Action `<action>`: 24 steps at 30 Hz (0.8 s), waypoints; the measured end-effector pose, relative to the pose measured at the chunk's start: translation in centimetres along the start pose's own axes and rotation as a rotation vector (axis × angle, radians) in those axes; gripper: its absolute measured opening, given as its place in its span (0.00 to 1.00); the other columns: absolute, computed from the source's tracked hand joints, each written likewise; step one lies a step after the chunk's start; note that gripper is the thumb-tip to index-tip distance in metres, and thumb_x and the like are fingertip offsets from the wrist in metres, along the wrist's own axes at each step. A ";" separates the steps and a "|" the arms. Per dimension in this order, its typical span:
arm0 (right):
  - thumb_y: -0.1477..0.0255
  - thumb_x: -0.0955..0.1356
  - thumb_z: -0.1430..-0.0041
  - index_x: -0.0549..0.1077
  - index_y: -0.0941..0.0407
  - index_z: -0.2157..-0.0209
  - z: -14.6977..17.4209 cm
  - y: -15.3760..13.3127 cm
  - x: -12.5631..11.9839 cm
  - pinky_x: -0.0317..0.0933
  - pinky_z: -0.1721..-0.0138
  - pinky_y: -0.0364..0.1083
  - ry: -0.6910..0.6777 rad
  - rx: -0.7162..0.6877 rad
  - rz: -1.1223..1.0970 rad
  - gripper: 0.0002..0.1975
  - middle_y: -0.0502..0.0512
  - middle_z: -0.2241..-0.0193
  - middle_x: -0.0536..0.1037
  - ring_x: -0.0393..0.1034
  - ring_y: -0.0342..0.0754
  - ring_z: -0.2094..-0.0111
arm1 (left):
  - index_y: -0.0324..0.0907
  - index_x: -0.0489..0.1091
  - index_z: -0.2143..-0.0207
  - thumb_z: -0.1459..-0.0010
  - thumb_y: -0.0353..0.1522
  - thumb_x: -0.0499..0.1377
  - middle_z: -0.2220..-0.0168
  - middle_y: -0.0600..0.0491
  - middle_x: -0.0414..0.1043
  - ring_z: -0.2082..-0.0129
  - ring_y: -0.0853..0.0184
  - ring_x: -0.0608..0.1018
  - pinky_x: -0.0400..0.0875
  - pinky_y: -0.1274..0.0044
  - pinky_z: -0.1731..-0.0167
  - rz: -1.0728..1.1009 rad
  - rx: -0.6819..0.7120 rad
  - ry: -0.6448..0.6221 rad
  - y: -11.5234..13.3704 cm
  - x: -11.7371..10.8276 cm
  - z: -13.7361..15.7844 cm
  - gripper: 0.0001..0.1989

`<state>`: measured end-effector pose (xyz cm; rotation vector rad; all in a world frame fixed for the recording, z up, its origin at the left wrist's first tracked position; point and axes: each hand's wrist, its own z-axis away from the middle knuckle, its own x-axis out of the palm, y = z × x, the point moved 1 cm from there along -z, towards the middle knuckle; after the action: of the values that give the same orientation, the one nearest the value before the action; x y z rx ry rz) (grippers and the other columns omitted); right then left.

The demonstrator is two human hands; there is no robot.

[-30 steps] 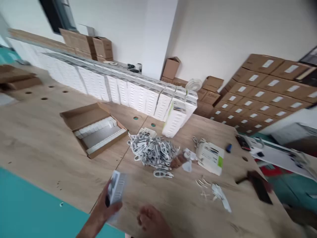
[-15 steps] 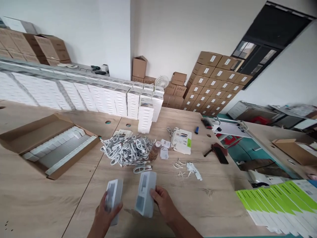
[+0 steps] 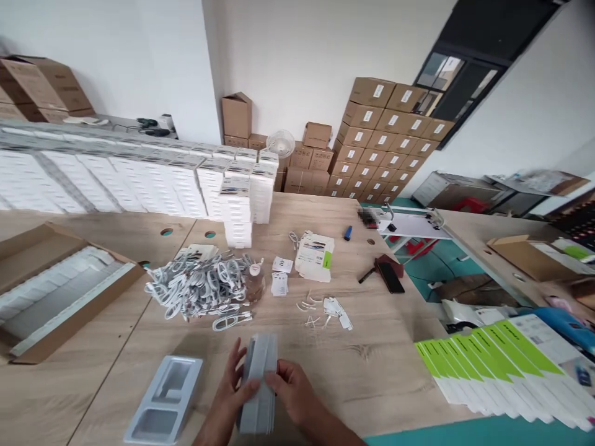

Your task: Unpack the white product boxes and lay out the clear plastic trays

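Both of my hands grip one stack of grey plastic trays (image 3: 259, 378), held on edge over the wooden table (image 3: 381, 365) near its front. My left hand (image 3: 232, 387) holds the stack's left side and my right hand (image 3: 290, 390) its right side. One more grey moulded tray (image 3: 165, 399) lies flat on the table just left of my left hand. Behind the stack is a heap of coiled white cables (image 3: 199, 288).
An open cardboard box (image 3: 51, 291) with white inserts sits at the left. Rows of white cartons (image 3: 125, 179) line the table's back. Flat green-and-white packaging sheets (image 3: 497, 365) fan out at the right. A phone (image 3: 389, 279), small cards (image 3: 280, 282) and twist ties (image 3: 320, 306) lie mid-table.
My view swung right. One second ago only my left hand held trays; half a second ago each hand held a tray piece. Now one tray lies flat and both hands hold the stack.
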<state>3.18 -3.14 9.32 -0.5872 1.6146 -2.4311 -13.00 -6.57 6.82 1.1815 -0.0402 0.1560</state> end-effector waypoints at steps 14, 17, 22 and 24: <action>0.59 0.72 0.48 0.76 0.60 0.73 1.0 0.7 -3.4 0.52 0.72 0.42 -0.011 0.015 -0.095 0.16 0.49 0.79 0.71 0.59 0.41 0.76 | 0.43 0.37 0.31 0.49 0.49 0.62 0.30 0.40 0.42 0.33 0.48 0.53 0.57 0.61 0.38 -0.228 0.065 -0.076 -0.9 3.7 -0.3 0.52; 0.58 0.71 0.48 0.75 0.60 0.75 1.1 0.3 -3.5 0.51 0.73 0.42 0.033 -0.015 -0.108 0.18 0.48 0.80 0.69 0.57 0.41 0.76 | 0.44 0.33 0.31 0.45 0.48 0.58 0.30 0.40 0.44 0.36 0.50 0.63 0.67 0.66 0.44 -0.116 0.048 -0.137 0.1 4.2 -1.0 0.49; 0.53 0.69 0.45 0.74 0.59 0.70 2.0 0.4 -6.8 0.53 0.72 0.43 0.206 -0.031 -0.140 0.21 0.49 0.78 0.71 0.58 0.42 0.76 | 0.39 0.40 0.32 0.42 0.48 0.53 0.34 0.36 0.54 0.38 0.49 0.65 0.63 0.62 0.42 -0.398 0.040 0.050 -2.1 2.3 -1.6 0.42; 0.53 0.70 0.47 0.75 0.60 0.70 2.5 0.8 -8.0 0.54 0.72 0.43 0.225 -0.020 -0.131 0.21 0.50 0.78 0.72 0.59 0.42 0.76 | 0.33 0.47 0.35 0.49 0.49 0.60 0.35 0.32 0.53 0.35 0.44 0.58 0.54 0.58 0.38 -0.524 0.043 0.110 -3.6 2.1 -1.5 0.47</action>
<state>11.43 -2.76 7.58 -0.4492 1.7361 -2.6624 -10.46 -6.30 3.17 1.1875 0.3688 -0.2415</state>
